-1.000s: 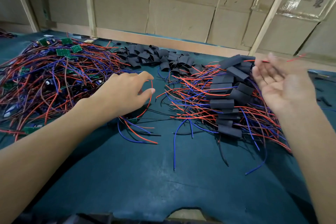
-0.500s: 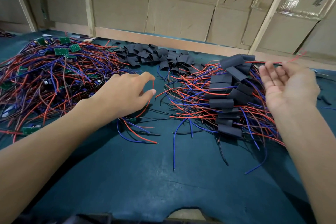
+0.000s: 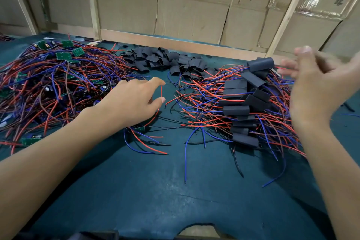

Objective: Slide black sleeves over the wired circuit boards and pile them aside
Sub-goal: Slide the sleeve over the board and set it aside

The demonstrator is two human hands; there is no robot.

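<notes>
A big tangle of bare green circuit boards with red and blue wires (image 3: 48, 76) covers the left of the table. Loose black sleeves (image 3: 165, 60) lie heaped at the back middle. On the right sits the pile of sleeved boards (image 3: 245, 99). My left hand (image 3: 132, 101) rests palm down at the tangle's edge, fingers relaxed, with a red wire arcing between index tip and thumb. A small green board (image 3: 139, 129) peeks out below its palm. My right hand (image 3: 315, 87) hovers blurred over the sleeved pile's right side, fingers spread and holding nothing.
The dark green table (image 3: 155, 191) carries a few stray wires in front of both piles. A wooden rail (image 3: 175, 42) and a cardboard wall (image 3: 185, 6) close off the back edge.
My right hand has lifted and turned from palm up to edge-on, its fingers now blurred by motion. My left hand has stayed where it was.
</notes>
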